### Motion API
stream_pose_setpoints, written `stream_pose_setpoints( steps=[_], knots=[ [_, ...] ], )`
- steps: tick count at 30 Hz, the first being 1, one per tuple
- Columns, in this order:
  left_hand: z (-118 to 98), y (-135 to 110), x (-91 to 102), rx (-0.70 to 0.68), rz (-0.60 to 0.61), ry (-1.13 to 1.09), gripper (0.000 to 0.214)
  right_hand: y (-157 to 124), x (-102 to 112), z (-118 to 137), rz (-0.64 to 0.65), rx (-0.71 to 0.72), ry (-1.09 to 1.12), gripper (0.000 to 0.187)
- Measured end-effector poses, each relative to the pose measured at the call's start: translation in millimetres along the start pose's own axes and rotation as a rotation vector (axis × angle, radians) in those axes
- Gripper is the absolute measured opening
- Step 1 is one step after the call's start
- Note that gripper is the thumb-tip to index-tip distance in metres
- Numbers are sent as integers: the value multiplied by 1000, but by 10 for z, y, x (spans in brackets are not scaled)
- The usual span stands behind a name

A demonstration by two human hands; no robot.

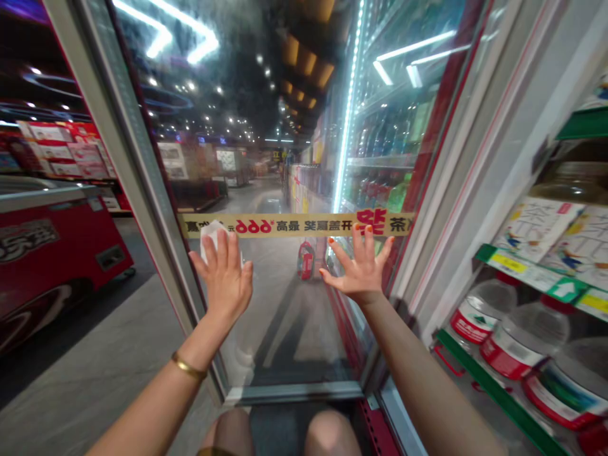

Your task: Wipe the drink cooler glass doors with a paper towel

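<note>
In front of me a framed glass door (pixel 280 304) of a drinks cooler stands swung open. My left hand (pixel 223 269) lies on the glass at left, holding a white tissue (pixel 206 239) under its fingers. Part of the tissue sticks out past the fingertips, over a yellow printed strip (pixel 294 225) that crosses the door and reads mirrored. At right, my right hand (pixel 361 266) is spread on the glass with nothing in it, its fingertips reaching the strip's lower edge.
Right of me, shelves hold large water bottles (pixel 517 332) and boxed drinks (pixel 536 228) behind green price rails (pixel 527 272). On the left stands a red display unit (pixel 61 247). The door's metal frame (pixel 294 392) runs above my knees (pixel 330 434). A bottle (pixel 306 259) shows beyond or reflected in the glass.
</note>
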State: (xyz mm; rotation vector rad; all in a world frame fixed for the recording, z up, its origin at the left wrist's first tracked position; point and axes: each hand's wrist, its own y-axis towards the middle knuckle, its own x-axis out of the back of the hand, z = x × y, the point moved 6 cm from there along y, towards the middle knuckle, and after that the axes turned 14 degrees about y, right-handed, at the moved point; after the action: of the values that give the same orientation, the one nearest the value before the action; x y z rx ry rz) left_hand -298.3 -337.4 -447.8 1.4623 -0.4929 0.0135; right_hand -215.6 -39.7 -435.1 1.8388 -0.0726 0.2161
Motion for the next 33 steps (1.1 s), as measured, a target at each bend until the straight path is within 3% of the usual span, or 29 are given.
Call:
stream_pose_setpoints(
  steps=[2,4,5,7,10,13,15,16,19,21,22,24,26,28,30,31,33],
  knots=[
    [-325,-60,-104,-16,23,7,78,-1,7,-9,0,4,16,93],
    [-780,-350,-183,-319,22,25,76,-7,9,-17,8,25,48,96],
    [-909,-567,-198,-441,10,13,75,-11,10,-22,10,36,62,97],
    [-884,-1005,-192,-549,-16,1,73,-23,6,-36,15,42,71,96],
    [-348,-1320,-155,-412,-36,34,82,-38,-12,-50,24,19,49,96],
    [76,-1147,-185,-69,-18,81,90,-46,-22,-43,23,5,46,97],
    [-43,-979,-248,84,10,75,91,-51,-22,-51,21,-6,48,97],
    [-229,-929,-281,93,23,60,91,-53,-27,-60,30,-8,47,97],
    [-1030,-1061,-295,-279,17,-14,79,-61,-44,-92,66,-1,39,99],
    [-1245,-1333,-232,-438,0,-54,64,-61,-33,-99,55,13,36,100],
    [-1194,-1449,-198,-443,-9,-60,61,-59,-22,-96,43,19,35,100],
    [-874,-1546,-158,-355,-29,-49,67,-53,-10,-81,33,25,30,101],
    [-480,-1420,-165,-183,-58,-21,80,-46,-14,-70,44,13,18,100],
    [-259,-1159,-207,31,-67,3,86,-43,-18,-68,47,-3,13,99],
    [-355,-930,-268,158,-19,4,85,-47,-17,-68,35,0,28,98],
    [-535,-862,-298,108,25,-9,83,-51,-17,-70,28,7,36,98],
    [-985,-881,-313,-149,99,-58,73,-58,-27,-77,32,19,36,99]
  ],
)
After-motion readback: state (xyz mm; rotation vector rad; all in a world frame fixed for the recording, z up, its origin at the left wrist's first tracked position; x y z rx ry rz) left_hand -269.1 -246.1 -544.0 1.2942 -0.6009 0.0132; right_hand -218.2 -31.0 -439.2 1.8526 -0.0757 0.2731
